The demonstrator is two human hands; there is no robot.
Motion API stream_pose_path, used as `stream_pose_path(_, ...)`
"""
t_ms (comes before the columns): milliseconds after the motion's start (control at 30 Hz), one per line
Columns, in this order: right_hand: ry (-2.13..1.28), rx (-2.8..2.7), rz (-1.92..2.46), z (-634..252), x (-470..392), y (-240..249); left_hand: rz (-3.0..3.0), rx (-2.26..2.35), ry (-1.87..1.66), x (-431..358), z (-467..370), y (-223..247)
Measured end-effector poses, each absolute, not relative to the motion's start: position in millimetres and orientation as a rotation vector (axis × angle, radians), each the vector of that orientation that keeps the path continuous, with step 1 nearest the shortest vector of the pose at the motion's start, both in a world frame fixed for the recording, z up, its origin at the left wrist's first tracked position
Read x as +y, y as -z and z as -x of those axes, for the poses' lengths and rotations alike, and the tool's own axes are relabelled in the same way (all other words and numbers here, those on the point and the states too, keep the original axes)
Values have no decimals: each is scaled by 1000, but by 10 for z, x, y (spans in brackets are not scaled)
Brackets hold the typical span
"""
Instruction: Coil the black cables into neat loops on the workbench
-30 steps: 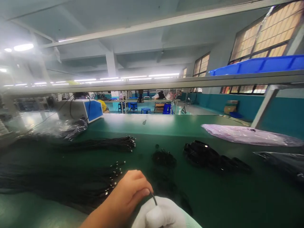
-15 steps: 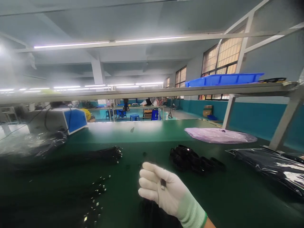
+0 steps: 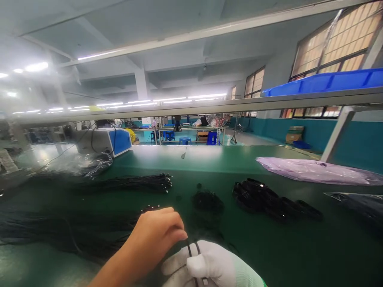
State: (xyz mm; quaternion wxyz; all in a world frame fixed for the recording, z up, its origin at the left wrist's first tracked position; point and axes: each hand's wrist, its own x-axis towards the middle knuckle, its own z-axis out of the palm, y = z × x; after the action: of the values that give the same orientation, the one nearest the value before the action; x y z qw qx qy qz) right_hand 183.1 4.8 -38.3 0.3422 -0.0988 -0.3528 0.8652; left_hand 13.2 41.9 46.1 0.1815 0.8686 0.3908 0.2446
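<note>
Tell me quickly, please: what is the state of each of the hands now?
Left hand: bare, closed, pinching the thin black cable.
Right hand: white-gloved, closed around the same cable.

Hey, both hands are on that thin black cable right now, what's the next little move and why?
Probably draw the black cable further through: the bare left hand pinches its loop against the gloved right hand, and the loop looks small.
</note>
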Motion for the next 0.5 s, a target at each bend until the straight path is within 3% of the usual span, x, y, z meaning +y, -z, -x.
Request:
stream_pose_path(167, -2242, -964, 288, -1814, 54, 363, -2293, 1112, -626, 557, -165, -237)
stream_pose_path(367, -2150, -606, 3, -1841, 73, 136, -2410, 1257, -540, 694, 41, 441)
stream_pose_path(500, -1932, -624, 212, -1918, 179, 128, -2644, 1326, -554, 316, 98, 732)
